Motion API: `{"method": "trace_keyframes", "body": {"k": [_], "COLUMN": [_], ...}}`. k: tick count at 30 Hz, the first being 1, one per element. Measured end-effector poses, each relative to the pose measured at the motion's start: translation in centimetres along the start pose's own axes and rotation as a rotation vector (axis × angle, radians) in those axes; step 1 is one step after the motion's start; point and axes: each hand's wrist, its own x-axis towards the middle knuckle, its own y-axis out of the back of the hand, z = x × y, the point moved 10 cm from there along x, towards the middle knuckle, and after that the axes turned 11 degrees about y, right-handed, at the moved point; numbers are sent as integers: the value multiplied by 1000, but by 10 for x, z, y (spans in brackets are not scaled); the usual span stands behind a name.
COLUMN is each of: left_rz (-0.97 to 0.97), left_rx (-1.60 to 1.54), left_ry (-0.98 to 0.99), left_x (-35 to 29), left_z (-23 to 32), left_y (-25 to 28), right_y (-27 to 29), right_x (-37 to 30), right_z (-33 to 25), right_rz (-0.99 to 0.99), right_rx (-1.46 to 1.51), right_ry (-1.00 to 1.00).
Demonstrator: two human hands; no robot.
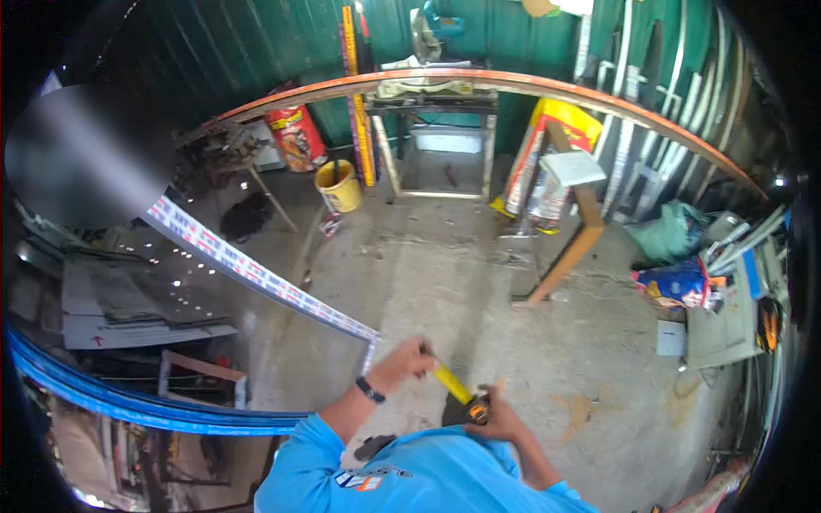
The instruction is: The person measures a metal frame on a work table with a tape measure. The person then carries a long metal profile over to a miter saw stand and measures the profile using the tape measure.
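Note:
A yellow blade (453, 384) of a tape measure stretches a short way between my two hands. My left hand (400, 362), with a dark band on its wrist, is closed on the blade's free end. The black and orange tape measure case (478, 409) sits in my closed right hand (500, 421), in front of my blue shirt. Close to my left hand ends a long bar wrapped in printed white film (256, 272); it slants in from the upper left. I cannot see it touching either hand.
A long orange-edged bar (530, 79) spans the far side, before a metal stand (383, 154) and a saw (440, 26). A yellow bucket (339, 185) stands on the concrete floor. Blue lengths (154, 416) lie at left. An angled brown frame (569, 255) and a green sack (671, 229) are at right.

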Motion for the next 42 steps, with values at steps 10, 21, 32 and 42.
{"method": "trace_keyframes", "body": {"k": [10, 21, 32, 42], "left_rz": [341, 322, 310, 313], "left_rx": [-480, -102, 931, 1160], "left_ry": [-467, -232, -511, -324], "left_x": [44, 399, 779, 841], "left_z": [258, 367, 550, 557], "left_y": [256, 377, 355, 367], "right_y": [158, 315, 439, 542], "right_x": [249, 470, 597, 708], "right_z": [-28, 14, 43, 25], "right_rz": [-46, 442, 964, 989], "right_rx": [-122, 123, 455, 148], "right_ry": [187, -53, -130, -147]}}
